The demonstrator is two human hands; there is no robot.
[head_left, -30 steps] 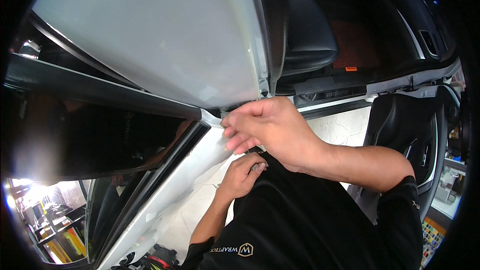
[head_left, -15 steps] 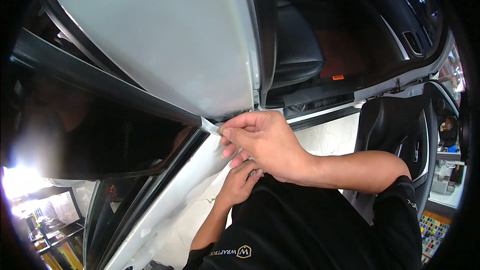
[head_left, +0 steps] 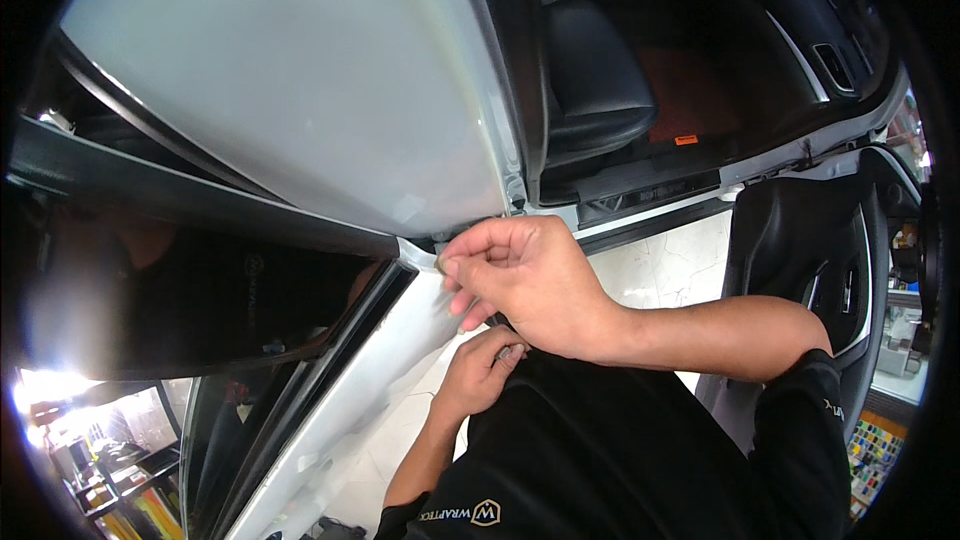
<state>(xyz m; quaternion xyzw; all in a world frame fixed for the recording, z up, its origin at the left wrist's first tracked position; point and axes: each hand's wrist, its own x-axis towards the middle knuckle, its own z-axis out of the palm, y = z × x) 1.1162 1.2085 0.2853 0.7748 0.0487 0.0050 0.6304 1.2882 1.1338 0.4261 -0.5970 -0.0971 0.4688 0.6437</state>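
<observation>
Head view, looking down on a white door [head_left: 340,430] of a car; all places below taken from that door.

Right hand [head_left: 545,295] at the white door's upper corner. Grip narrow: thumb and index tips drawn together beside a pale strip [head_left: 417,254] at that corner, remaining fingers loosely bent below. Whether anything thin sits between the tips, cannot tell.

Left hand [head_left: 476,370] just right of the white door, below the right hand. Grip closed, thumb against curled fingers, around a small grey piece [head_left: 504,352], too small to identify.

Along the white door's left side: black trim [head_left: 300,410]. Further left of it, a dark glossy pane [head_left: 180,290] with a faint reflection of clothing. Above the white door: large white panel [head_left: 280,90], smooth and curved.

Up and right of the white door: black seat [head_left: 595,70] inside the cabin, small orange tag [head_left: 685,140] near its edge. Well to the white door's right: second door [head_left: 775,240], open, inner side black. Between the two doors: pale tiled floor [head_left: 665,260]. Lower right of the white door: wearer's black shirt [head_left: 640,440]. Lower left of it: dark rack [head_left: 125,488] with yellow items [head_left: 150,518], strong glare near it.
</observation>
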